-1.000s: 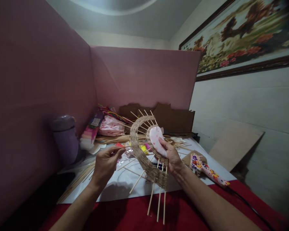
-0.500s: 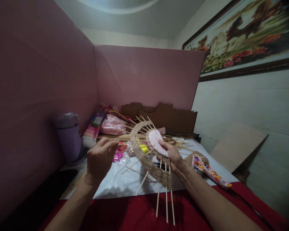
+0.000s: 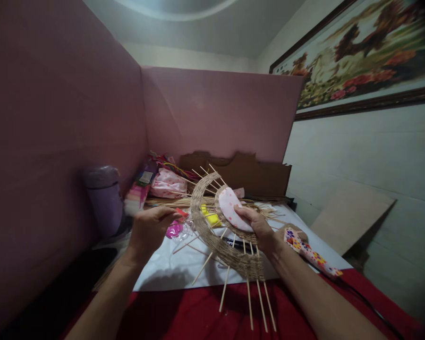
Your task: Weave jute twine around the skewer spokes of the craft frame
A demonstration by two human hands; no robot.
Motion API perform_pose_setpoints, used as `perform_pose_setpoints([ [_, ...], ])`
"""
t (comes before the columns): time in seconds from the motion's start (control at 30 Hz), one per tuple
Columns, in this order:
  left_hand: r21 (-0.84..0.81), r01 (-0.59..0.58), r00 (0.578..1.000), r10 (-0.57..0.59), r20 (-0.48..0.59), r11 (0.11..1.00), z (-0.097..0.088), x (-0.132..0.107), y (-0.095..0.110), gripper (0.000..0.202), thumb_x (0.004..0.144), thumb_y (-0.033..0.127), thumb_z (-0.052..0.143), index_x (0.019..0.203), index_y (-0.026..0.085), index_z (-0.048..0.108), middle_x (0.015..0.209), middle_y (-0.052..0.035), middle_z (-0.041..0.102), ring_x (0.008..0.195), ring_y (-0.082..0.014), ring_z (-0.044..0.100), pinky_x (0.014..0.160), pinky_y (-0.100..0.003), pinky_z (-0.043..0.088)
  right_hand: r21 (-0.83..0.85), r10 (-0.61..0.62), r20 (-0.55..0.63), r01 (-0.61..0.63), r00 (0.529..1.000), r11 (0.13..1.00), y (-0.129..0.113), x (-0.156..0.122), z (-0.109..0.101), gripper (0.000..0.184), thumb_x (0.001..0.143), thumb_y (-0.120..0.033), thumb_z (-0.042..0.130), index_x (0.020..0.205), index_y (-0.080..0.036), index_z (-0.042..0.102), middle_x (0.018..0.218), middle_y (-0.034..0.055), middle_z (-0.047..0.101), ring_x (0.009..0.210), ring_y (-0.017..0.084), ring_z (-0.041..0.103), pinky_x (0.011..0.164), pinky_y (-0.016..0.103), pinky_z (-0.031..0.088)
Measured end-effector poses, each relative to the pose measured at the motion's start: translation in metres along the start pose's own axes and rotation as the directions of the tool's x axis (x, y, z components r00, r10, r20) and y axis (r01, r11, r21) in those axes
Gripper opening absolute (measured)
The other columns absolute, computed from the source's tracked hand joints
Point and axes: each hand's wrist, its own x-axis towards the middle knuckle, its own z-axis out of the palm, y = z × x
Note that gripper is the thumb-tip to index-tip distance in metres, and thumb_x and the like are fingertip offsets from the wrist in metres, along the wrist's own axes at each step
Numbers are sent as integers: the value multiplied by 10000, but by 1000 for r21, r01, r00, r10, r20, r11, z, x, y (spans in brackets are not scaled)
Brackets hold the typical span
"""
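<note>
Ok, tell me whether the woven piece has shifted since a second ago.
Yes. The woven piece in the right hand has tilted; its lower skewer ends swung rightward along the red cloth.

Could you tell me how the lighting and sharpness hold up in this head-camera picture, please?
Head view: dim overall, with the pink partition falling into shadow at lower left; the woven piece in the right hand is fairly sharp; the left hand casts a soft shadow on the white sheet; the framed picture looks smeared and bowed by wide-angle distortion; corners darken.
</note>
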Motion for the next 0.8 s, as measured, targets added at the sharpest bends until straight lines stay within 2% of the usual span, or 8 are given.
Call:
perform_pose_setpoints([
  [0.17, -150, 127, 989, -113, 98, 981, -4, 0, 2, 133, 694, 331, 668, 737, 221, 730, 578, 13, 681, 552, -140, 602, 453, -193, 403, -12, 22, -11, -22, 1000, 1000, -2, 0, -2, 129, 784, -171, 518, 794, -104, 628, 586, 58, 685, 441, 153, 611, 412, 224, 474],
  [0.27, -178, 163, 982, -142, 123, 971, -4, -1, 5, 162, 694, 338, 658, 739, 202, 733, 452, 14, 598, 486, -132, 558, 381, -187, 339, 15, 48, 15, -48, 999, 999, -1, 1, -4, 145, 787, -179, 513, 816, -100, 631, 602, 68, 691, 455, 165, 622, 417, 238, 483],
  [0.37, -182, 183, 978, -159, 135, 966, -2, -1, 7, 179, 703, 339, 654, 750, 186, 733, 411, 18, 546, 444, -115, 516, 353, -180, 299, 33, 67, 54, -69, 996, 997, 1, 1, -5, 154, 791, -184, 510, 828, -97, 632, 619, 77, 696, 491, 173, 638, 456, 247, 504],
  [0.57, -256, 225, 969, -188, 162, 940, 2, -1, 9, 206, 721, 355, 640, 731, 167, 723, 487, 1, 598, 479, -106, 524, 372, -175, 317, 21, 79, 75, -81, 994, 997, 2, -2, -5, 162, 790, -207, 526, 857, -100, 628, 670, 84, 706, 532, 181, 651, 508, 266, 518],
  [0.8, -245, 179, 977, -142, 161, 953, 3, -1, 6, 196, 725, 338, 637, 740, 159, 715, 643, -26, 674, 582, -120, 565, 512, -195, 415, 55, 99, 97, -105, 990, 993, 1, -2, -5, 143, 786, -192, 531, 846, -105, 626, 695, 74, 707, 522, 144, 637, 523, 228, 504],
])
